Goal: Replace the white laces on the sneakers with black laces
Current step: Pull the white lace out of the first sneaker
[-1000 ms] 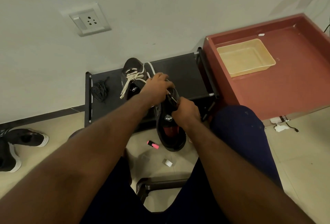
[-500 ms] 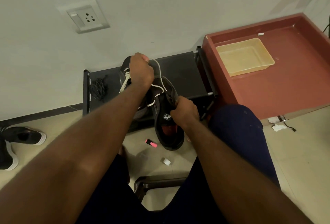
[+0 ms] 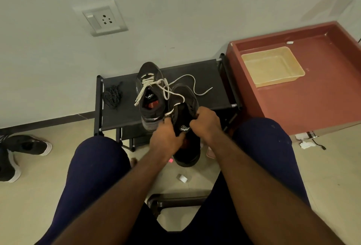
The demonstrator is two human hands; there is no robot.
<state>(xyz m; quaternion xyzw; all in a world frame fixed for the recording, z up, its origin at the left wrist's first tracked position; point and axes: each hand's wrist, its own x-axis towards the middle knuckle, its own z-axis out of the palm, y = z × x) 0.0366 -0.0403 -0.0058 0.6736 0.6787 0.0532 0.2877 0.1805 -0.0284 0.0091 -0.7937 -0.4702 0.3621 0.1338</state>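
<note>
I hold a black sneaker (image 3: 186, 108) in the air in front of my knees, toe pointing away. My left hand (image 3: 166, 137) grips its near left side, fingertips by the white lace (image 3: 187, 80), which trails loose from the eyelets across the rack. My right hand (image 3: 207, 122) grips the tongue and right side. A second black sneaker (image 3: 149, 90), still laced in white, stands on the black rack (image 3: 117, 115). A bundle of black laces (image 3: 113, 95) lies on the rack's left part.
A red-brown low cabinet (image 3: 312, 104) with a beige tray (image 3: 272, 67) stands to the right. Another pair of dark shoes (image 3: 21, 153) sits on the floor at left. A pink marker (image 3: 170, 160) and a small white scrap (image 3: 182, 178) lie on the floor.
My left hand came back down from above the shoe to its near left side. The white lace it pulled now trails loose over the rack.
</note>
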